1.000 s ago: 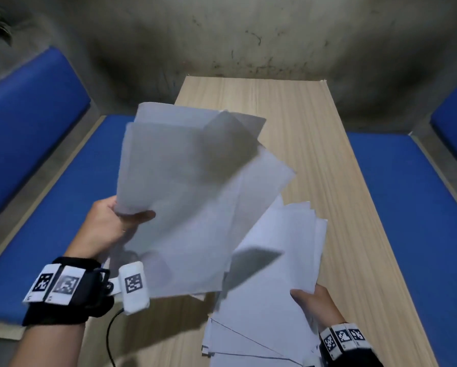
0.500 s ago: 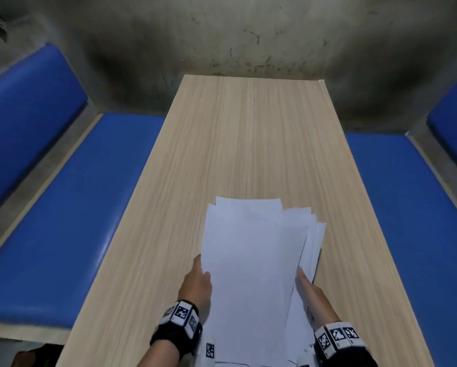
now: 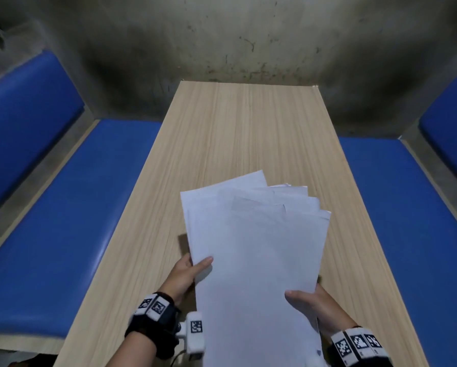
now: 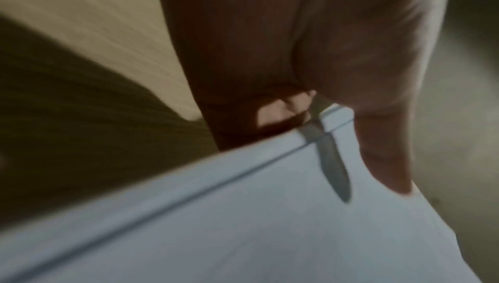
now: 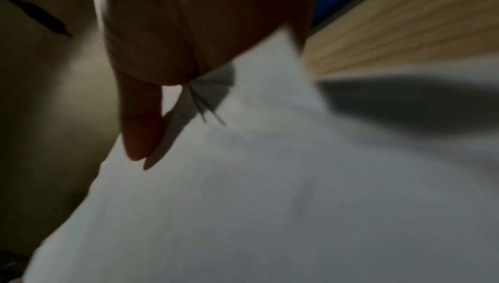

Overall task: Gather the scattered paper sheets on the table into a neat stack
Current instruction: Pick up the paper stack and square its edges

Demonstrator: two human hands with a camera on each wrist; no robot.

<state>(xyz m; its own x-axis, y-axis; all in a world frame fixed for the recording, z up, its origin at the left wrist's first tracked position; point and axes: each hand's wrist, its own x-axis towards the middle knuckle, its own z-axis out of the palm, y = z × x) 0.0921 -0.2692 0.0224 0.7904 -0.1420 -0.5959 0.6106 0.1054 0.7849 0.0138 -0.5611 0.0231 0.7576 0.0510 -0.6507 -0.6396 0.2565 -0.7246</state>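
Your paper sheets (image 3: pixel 256 260) sit in the lower centre of the head view, a white bundle lifted off the wooden table (image 3: pixel 248 133), which runs from the bottom of the frame up to the grey wall (image 3: pixel 222 35) at the top. The far ends of the sheets are fanned: several corners splay out toward the upper right of the bundle, so the edges are not aligned. Your left hand (image 3: pixel 186 276) grips the bundle's left edge at lower centre-left, thumb lying on top of the upper sheet and fingers hidden beneath. The left wrist view confirms it, though blurred: left hand (image 4: pixel 310 52) with the thumb pressed on the paper sheets (image 4: pixel 270 234) and the edge pinched. Your right hand (image 3: pixel 314 305) grips the right edge in the lower right of the frame, thumb on top, fingers under. The right wrist view, also blurred, shows the right hand (image 5: pixel 189 31) clamped on the paper sheets (image 5: pixel 297 180), with layered edges visible at the pinch. Blue benches (image 3: pixel 76 221) flank the table at the left and right sides of the frame. Both wrists carry black bands with square markers.
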